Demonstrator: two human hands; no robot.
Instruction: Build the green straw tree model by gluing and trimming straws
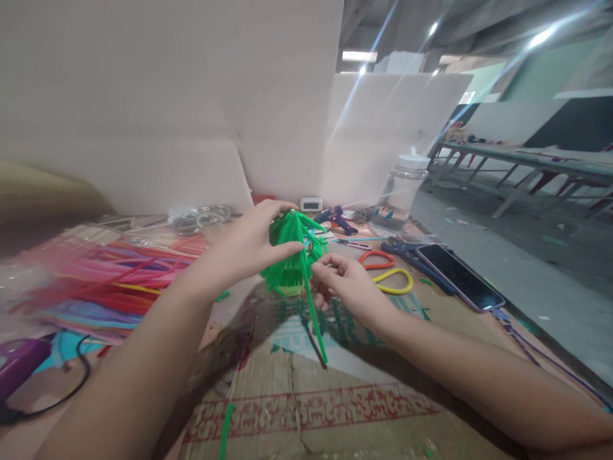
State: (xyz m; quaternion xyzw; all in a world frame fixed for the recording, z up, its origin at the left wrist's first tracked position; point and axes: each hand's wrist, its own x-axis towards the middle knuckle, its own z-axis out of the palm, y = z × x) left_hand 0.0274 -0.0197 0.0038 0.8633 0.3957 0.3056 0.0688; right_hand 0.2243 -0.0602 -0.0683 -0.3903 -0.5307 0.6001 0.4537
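From the head view, your left hand (249,246) is wrapped around the upper left side of a bundle of green pipe cleaners (290,255), thumb on top and fingers curled over its crown, so it holds the bundle up above the cardboard sheet (306,409) that covers the table. Your right hand (342,281) sits just to the right of the bundle, fingers narrowed to a pinch on one long green stem (316,313) that slants down from the bundle toward the cardboard; its lower end nearly reaches the printed surface. The bundle hangs between your two hands, a little left of centre in the frame, with its loose ends fanning downward. To your left lies a spread of pink, orange and purple pipe cleaners (96,275), blurred at the near edge. Behind your right hand rest a red loop (378,259) and a yellow loop (395,281), side by side and flat on the cardboard. Further right lies a phone (460,276), screen dark, with a cable running from its near end. A clear plastic jar (402,191) with a white lid stands at the back, near a white wall of foam board (167,96).
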